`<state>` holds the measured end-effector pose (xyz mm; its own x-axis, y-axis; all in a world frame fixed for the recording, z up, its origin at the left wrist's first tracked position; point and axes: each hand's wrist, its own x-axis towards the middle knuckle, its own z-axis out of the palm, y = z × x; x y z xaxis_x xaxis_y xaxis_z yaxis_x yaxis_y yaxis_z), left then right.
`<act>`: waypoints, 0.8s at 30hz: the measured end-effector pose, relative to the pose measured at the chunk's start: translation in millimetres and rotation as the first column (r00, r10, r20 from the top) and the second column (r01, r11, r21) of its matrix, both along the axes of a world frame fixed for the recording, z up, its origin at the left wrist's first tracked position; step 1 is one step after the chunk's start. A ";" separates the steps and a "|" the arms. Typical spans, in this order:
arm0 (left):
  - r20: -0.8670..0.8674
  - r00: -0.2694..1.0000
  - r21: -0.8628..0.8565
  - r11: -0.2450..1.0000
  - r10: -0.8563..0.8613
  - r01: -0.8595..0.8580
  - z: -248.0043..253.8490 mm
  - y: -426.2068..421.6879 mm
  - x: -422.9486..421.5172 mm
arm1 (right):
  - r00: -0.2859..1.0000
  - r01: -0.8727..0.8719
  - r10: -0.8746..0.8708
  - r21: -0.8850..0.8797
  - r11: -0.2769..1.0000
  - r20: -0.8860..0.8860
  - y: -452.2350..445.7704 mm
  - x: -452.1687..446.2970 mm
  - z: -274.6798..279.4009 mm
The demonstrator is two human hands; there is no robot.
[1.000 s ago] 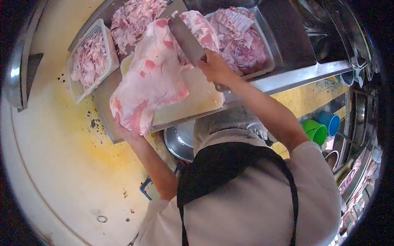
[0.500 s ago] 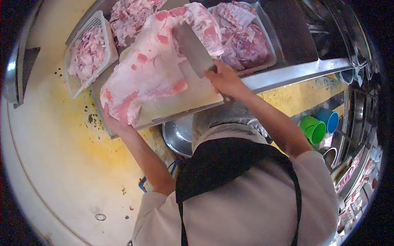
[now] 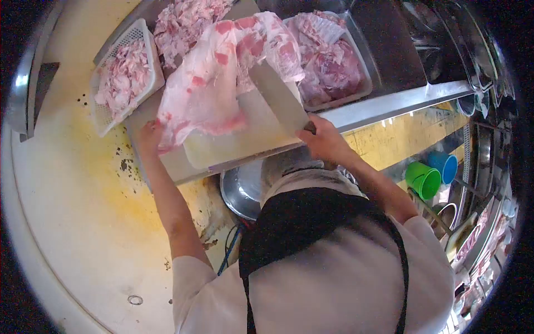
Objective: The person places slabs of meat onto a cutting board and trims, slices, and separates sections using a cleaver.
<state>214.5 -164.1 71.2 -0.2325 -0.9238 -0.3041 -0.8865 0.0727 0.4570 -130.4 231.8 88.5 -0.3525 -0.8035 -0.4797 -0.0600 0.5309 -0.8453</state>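
A large pale piece of meat lies across the white cutting board and reaches past its far edge. My left hand is closed on the near left end of this piece. My right hand grips the handle of a broad cleaver. The blade points up and left, its tip close to the meat and its flat over the board. Part of the handle is hidden by my fingers.
A white basket of meat scraps stands at the left, beside a pile of trimmings. Behind at the right, a tray holds more meat. A metal bowl sits below the counter's metal edge. Green and blue buckets stand right.
The cleaver and my right hand have moved right and nearer my body. The meat's near end has shifted up and right over the last half second, with my left hand holding it.
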 end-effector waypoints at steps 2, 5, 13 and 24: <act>-0.018 0.995 -0.026 0.994 -0.103 0.102 9.7 -1.4 -29.7 | 0.996 0.012 -0.022 -0.113 0.994 -0.084 -5.7 -10.5 -10.3; -0.417 0.863 -0.321 0.934 -0.286 0.155 16.3 30.2 -111.9 | 0.988 0.054 -0.081 -0.199 0.978 -0.129 -29.3 -23.1 -14.7; -0.036 0.868 -0.434 0.790 -0.495 0.432 6.5 16.3 -289.6 | 0.991 0.050 -0.074 -0.208 0.977 -0.111 -133.2 -56.5 -31.4; 0.049 0.886 -0.228 0.859 -0.461 0.459 0.4 -27.1 -287.6 | 0.991 -0.010 0.025 -0.112 0.994 0.133 -94.4 -40.4 3.0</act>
